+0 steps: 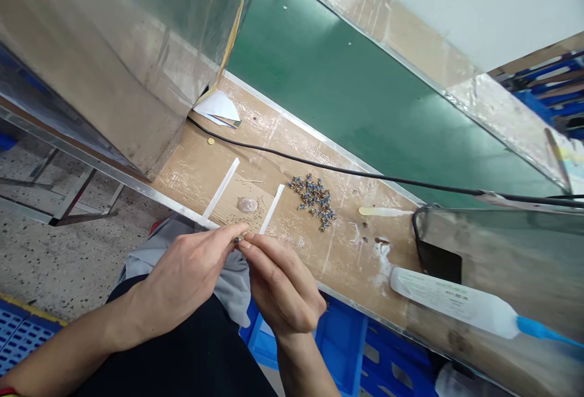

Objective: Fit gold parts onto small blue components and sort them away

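My left hand and my right hand meet fingertip to fingertip just over the bench's front edge. Between the pinched fingers shows a small blue-and-gold metal piece, mostly hidden by them. A loose heap of similar small blue-and-gold pieces lies on the bench, beyond my right hand and to its right. Straight ahead of my fingertips, a small clear dish sits between two white tape strips, with many tiny bits scattered around it.
A black cable runs across the brown-covered bench. Right of the heap lie a pale flat stick and a white bottle with a blue nozzle. A green belt runs behind; a blue crate stands below the bench.
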### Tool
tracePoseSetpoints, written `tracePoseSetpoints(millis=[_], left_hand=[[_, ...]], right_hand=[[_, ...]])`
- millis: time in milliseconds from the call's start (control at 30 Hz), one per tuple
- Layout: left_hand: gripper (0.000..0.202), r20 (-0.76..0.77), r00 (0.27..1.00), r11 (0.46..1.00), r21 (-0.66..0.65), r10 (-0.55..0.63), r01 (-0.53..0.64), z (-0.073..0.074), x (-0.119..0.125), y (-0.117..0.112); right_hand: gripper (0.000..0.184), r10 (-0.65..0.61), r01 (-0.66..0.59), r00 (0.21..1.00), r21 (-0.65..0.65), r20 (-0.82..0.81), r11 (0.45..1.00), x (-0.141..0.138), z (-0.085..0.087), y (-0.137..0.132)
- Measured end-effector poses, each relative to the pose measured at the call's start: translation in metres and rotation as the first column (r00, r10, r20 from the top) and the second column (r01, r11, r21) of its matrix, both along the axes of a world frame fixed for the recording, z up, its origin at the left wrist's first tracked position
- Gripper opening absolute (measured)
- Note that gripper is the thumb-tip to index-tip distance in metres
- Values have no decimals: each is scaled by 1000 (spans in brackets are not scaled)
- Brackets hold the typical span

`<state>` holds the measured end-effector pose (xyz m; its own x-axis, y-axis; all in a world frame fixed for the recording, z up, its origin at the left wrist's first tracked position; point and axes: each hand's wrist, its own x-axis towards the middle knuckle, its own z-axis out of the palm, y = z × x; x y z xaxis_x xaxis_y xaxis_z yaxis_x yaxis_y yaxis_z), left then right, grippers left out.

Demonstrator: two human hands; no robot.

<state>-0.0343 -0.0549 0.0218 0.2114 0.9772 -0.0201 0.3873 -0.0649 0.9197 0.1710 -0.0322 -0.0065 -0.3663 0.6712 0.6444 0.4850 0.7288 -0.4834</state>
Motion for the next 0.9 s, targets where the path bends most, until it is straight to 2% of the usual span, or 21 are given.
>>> tracePoseSetpoints(millis=[133, 300, 733, 900], left_hand=[[39, -36, 999, 999, -32, 12, -13, 0, 0, 1], [22, -6, 1000, 1000, -18, 14, -14, 1, 0, 2], [20, -29, 992, 977, 179, 120, -113, -7, 7, 1], [22, -27, 993, 991, 66, 116, -114, -9, 8, 6]], right_hand=[[59, 1, -1, 1000, 65, 5, 998, 0, -5, -4], [59, -35, 32, 999, 114, 26, 993, 2, -12, -15], [64, -5, 3, 1000, 41, 25, 999, 9, -21, -25], [61, -45, 44, 999, 87, 3, 995, -2, -26, -18]])
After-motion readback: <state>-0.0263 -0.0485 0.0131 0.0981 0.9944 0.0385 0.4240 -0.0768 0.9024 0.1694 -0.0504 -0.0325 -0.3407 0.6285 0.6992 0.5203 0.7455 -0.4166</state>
